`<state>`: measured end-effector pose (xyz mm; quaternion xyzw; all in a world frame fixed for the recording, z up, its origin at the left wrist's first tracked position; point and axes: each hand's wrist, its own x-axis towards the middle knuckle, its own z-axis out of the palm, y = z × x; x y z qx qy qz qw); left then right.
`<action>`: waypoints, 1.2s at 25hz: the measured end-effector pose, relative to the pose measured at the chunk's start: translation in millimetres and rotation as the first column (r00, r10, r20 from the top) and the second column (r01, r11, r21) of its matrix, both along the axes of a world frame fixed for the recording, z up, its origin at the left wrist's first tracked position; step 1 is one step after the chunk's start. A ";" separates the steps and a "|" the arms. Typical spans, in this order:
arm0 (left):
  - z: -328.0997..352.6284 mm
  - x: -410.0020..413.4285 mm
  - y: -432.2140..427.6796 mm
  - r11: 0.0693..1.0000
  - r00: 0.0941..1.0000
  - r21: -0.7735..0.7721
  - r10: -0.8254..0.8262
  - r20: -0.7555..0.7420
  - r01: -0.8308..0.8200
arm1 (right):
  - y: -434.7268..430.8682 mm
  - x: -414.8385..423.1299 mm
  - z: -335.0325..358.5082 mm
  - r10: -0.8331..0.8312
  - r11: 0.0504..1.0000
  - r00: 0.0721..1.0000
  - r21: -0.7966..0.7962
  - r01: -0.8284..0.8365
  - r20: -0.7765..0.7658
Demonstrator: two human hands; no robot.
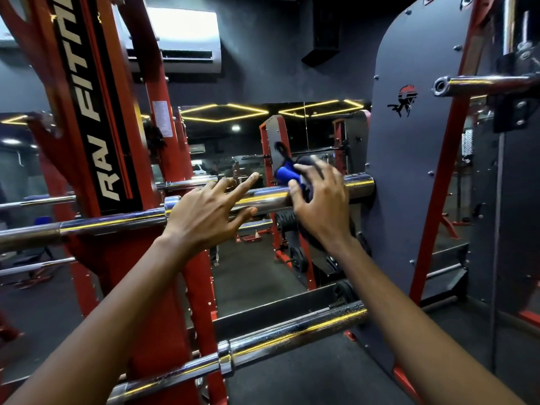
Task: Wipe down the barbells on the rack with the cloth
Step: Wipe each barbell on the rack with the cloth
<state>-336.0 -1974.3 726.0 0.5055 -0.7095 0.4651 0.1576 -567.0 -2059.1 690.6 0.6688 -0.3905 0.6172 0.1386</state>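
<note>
A chrome barbell (117,223) lies across the red rack (96,147) at chest height, its thick sleeve ending by a grey panel. My right hand (320,200) grips a blue and black cloth (285,173) against the top of that sleeve. My left hand (204,214) hovers over the sleeve just left of the cloth, fingers spread and straight, index finger pointing forward. A second chrome barbell (292,334) lies lower on the rack, below my forearms. A third bar's end (467,84) juts out at the upper right.
The grey panel (409,171) with bolts and a logo stands right of the sleeve's end. A wall mirror (233,141) behind reflects more red gym frames. Weight plates (287,222) sit behind the cloth hand. Dark floor lies below.
</note>
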 end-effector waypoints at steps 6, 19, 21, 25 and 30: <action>-0.4 -5.2 2.9 0.999 0.997 0.025 0.023 -0.074 -0.021 | -33.8 -29.9 -14.5 -0.016 0.987 0.989 -0.158 0.040 0.148; -1.4 -43.5 -24.2 0.998 0.996 0.015 0.060 -0.073 -0.059 | -43.2 -28.0 -32.7 0.057 0.993 0.891 -0.117 -0.004 0.450; -1.5 -46.0 -23.3 0.997 0.994 0.017 0.070 -0.086 -0.069 | -42.1 -25.0 -24.5 0.109 0.994 0.756 -0.075 -0.079 0.645; 4.9 -53.9 -23.5 0.996 0.985 0.055 0.077 -0.155 -0.069 | -21.0 -10.1 -19.5 0.212 0.964 0.487 -0.102 -0.244 0.847; 15.6 -74.7 -45.2 0.995 0.975 0.102 0.023 -0.222 -0.001 | -43.8 -16.5 -29.0 0.279 0.586 -0.155 -0.296 -0.754 0.948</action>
